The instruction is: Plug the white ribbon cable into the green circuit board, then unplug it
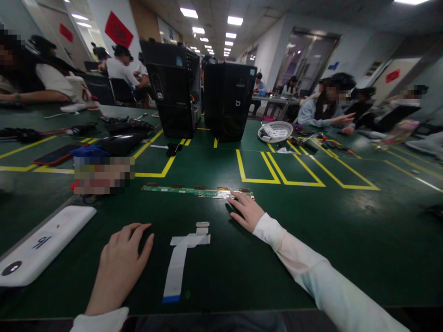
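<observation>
A long, narrow green circuit board [183, 189] lies across the green table in front of me. My right hand [247, 211] rests at the board's right end, its fingers apart and the fingertips at the board's near edge. Nearer to me, a white flat ribbon cable [176, 272] with a blue end lies folded on the tabletop, a small connector at its far end. To the left of the cable my left hand [121, 260] hovers over or rests on the table, fingers loosely spread, holding nothing.
Two black computer towers [226, 101] stand at the back. A white device [44, 244] lies at far left, near a blurred-out patch and a dark tablet-like item [58, 154]. A white basket [275, 132] sits beyond yellow tape outlines. Other people sit at tables around.
</observation>
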A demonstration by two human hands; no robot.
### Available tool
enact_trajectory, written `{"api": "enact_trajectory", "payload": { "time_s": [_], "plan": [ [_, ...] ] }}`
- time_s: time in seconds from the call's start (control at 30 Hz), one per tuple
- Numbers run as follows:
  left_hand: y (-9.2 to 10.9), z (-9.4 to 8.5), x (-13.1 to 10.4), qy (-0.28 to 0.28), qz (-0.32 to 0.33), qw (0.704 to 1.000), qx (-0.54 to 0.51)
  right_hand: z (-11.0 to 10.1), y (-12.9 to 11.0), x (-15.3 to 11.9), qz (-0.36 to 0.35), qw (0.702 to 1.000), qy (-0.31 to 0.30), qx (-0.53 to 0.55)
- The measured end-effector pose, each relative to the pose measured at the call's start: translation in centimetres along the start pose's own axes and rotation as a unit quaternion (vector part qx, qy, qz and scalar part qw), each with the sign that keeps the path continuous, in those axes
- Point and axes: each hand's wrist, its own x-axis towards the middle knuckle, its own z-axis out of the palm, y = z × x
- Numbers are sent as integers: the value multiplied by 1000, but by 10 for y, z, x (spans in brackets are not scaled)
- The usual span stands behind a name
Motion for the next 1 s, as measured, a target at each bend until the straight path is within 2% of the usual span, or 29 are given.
{"api": "enact_trajectory", "payload": {
  "time_s": [0.13, 0.27, 0.37, 0.5, 0.6, 0.73, 0.83, 0.9, 1.0],
  "plan": [
    [-2, 2, 1, 14, 6, 1000, -21, 6, 0, 3, 21, 1000, -22, -4],
    [5, 0, 0, 14, 89, 989, -114, 1, 6, 1, 19, 999, -41, 3],
    [26, -7, -4, -21, 174, 972, -156, -3, 13, -3, 1, 999, -44, 18],
    [61, -15, -5, -72, 291, 943, -144, -3, 20, -10, -14, 999, -11, 38],
    [78, -15, -1, -91, 306, 940, -122, -6, 19, -14, -18, 999, -13, 35],
    [93, -14, 7, -151, 295, 937, -114, -8, 16, -15, -11, 999, -33, 23],
    [109, -14, 15, -179, 311, 926, -113, -4, 15, -15, -4, 1000, -13, 23],
    [122, -12, 22, -178, 321, 924, -110, -1, 15, -15, -4, 1000, 0, 28],
    [140, -4, 35, -141, 328, 928, -109, 1, 15, -15, -2, 999, 4, 36]
  ]
}}
